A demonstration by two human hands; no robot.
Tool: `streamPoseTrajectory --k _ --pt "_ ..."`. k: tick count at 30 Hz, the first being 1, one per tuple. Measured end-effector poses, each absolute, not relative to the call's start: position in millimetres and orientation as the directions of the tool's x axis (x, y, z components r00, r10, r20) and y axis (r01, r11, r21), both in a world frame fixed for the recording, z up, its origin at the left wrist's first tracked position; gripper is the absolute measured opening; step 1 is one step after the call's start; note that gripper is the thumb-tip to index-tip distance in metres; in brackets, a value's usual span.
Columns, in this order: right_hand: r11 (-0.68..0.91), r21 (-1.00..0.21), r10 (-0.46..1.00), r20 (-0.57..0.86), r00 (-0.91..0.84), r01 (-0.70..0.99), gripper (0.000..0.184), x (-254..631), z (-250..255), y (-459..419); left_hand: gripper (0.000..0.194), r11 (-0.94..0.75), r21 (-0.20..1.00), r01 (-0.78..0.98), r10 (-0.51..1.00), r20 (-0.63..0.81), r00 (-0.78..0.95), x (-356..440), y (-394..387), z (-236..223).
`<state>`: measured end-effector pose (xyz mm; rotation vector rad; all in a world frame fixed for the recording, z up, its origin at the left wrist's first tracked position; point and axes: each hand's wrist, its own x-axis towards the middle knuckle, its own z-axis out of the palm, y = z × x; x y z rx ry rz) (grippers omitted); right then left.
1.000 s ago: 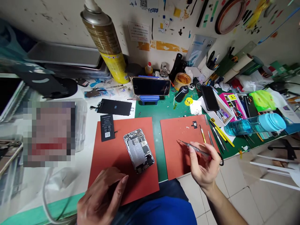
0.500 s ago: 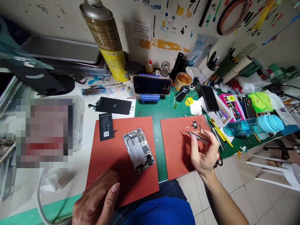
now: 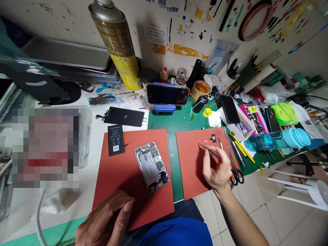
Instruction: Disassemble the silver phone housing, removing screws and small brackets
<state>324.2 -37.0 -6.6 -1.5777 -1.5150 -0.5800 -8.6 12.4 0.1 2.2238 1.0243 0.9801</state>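
My left hand hovers over the lower left of a red mat, fingers curled, thumb tip close to the forefinger, nothing visible in it. Up and right of it lies an opened phone with bare inner parts. A phone battery rests at that mat's top left. In my right hand are fine-pointed metal tweezers, gripped between thumb and fingers. Their tip is over a second red mat, near tiny pale bits. A small black part lies farther up that mat.
Black-handled scissors and yellow-handled tools lie right of my right hand. A phone on a blue stand faces me at the back. Also there: a spray can, a blue water bottle and a black phone part.
My right hand with the tweezers has shifted slightly left and down, uncovering the scissors. My left hand's thumb and forefinger have come closer together. The phone parts stay put.
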Motion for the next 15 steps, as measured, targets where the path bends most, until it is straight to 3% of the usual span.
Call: streamPoseTrajectory --k 5,9,11,12,15 --pt "0.094 -0.268 0.56 0.81 0.172 0.959 0.074 328 -9 -34 0.01 -0.595 0.685 0.42 0.791 0.408 0.456 -8 13 2" --pt "0.115 -0.37 0.566 0.787 0.245 0.922 0.069 319 -1 -42 0.011 -0.586 0.708 0.394 0.796 0.412 0.444 -3 12 5" --pt "0.129 -0.516 0.57 0.738 0.362 0.847 0.066 302 10 -51 0.011 -0.59 0.726 0.354 0.786 0.416 0.457 1 12 8" --pt "0.137 -0.647 0.579 0.667 0.469 0.751 0.063 291 17 -57 0.011 -0.596 0.731 0.333 0.777 0.419 0.47 3 12 9" --pt "0.135 -0.938 0.7 0.319 0.639 0.32 0.047 254 35 -72 0.016 -0.622 0.708 0.334 0.75 0.415 0.516 9 11 11"
